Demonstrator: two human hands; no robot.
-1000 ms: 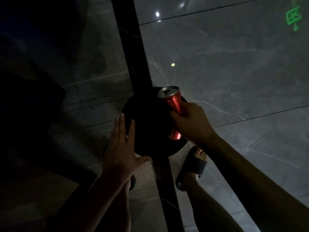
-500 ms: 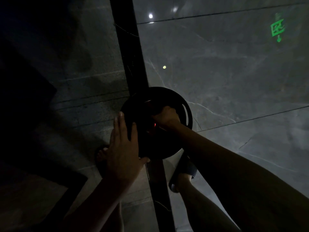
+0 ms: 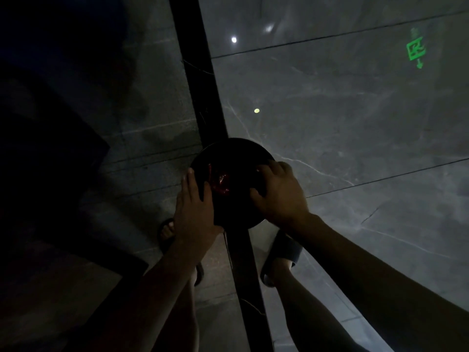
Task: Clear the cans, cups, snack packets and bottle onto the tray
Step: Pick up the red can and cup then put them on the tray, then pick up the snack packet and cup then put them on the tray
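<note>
Red can point(image 3: 220, 181) lies inside a round black bin point(image 3: 236, 148), seen from above; only glints of red show in the dark, so it looks crumpled but hard to be sure. Bin sits on the floor point(image 3: 342, 123), over a black strip point(image 3: 200, 97) that runs between the tiles.

Left hand point(image 3: 194, 209) rests on the bin's left rim, fingers straight and together, flat against the edge, gripping nothing. Right hand point(image 3: 279, 194) is on the bin's right rim, fingers curled over the edge into the opening (thumb toward the centre), gripping the rim. The can is between the two hands, touching neither as far as the view shows.

Below the bin, two feet in dark slides: left slide point(image 3: 166, 233) just beside the left wrist, right slide point(image 3: 281, 252) under the right forearm. A green sign reflection point(image 3: 416, 50) glows at the floor's top right corner; small light spots point(image 3: 234, 39) reflect near the top edge. Left side is a dark shape, too dim to tell.
</note>
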